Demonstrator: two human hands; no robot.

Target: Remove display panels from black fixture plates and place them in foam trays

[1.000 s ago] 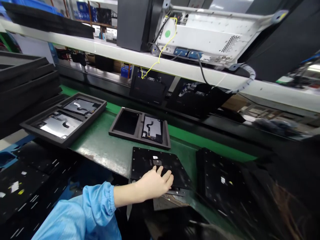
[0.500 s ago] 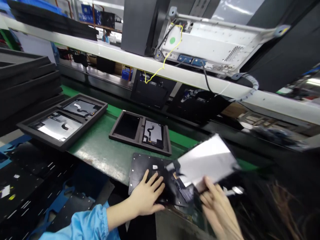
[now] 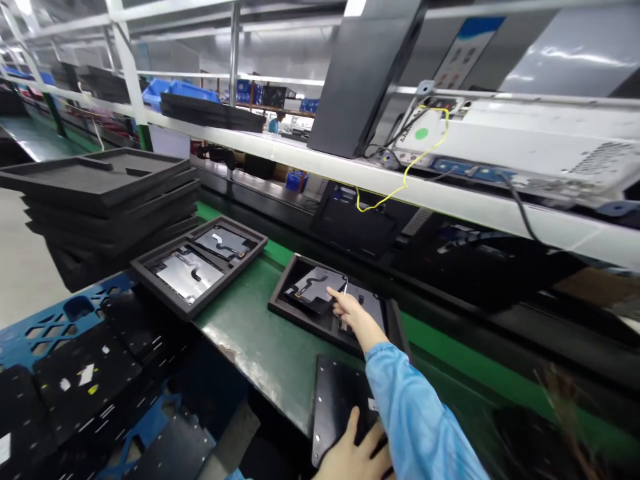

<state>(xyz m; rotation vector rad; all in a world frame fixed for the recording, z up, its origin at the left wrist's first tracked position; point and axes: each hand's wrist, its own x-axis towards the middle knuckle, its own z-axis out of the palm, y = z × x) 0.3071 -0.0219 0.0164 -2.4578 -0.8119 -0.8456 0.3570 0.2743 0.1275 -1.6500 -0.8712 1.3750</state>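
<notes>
My right hand (image 3: 353,312) reaches over a dark foam tray (image 3: 280,307), its fingers closed on the right edge of a display panel (image 3: 316,288). That panel has a grey back with a black ribbon cable and sits slightly tilted in the left compartment. Partly behind my hand, a second grey-backed panel (image 3: 373,303) lies in the right compartment. At the bottom, my left hand (image 3: 355,457) rests with fingers spread on a flat black cover plate (image 3: 336,400) with small holes along its edge. My right sleeve hides part of this plate.
Left on the green bench (image 3: 250,340) stands another foam tray (image 3: 187,310) holding two panels. Beyond it rises a stack of foam trays (image 3: 105,193). Several black plates (image 3: 85,373) lie in a blue rack at lower left. A white shelf rail (image 3: 280,152) crosses above the bench.
My right hand has carried the panel from above the cover plate to the tray's left compartment. My left hand stays on the plate. The view has swung left.
</notes>
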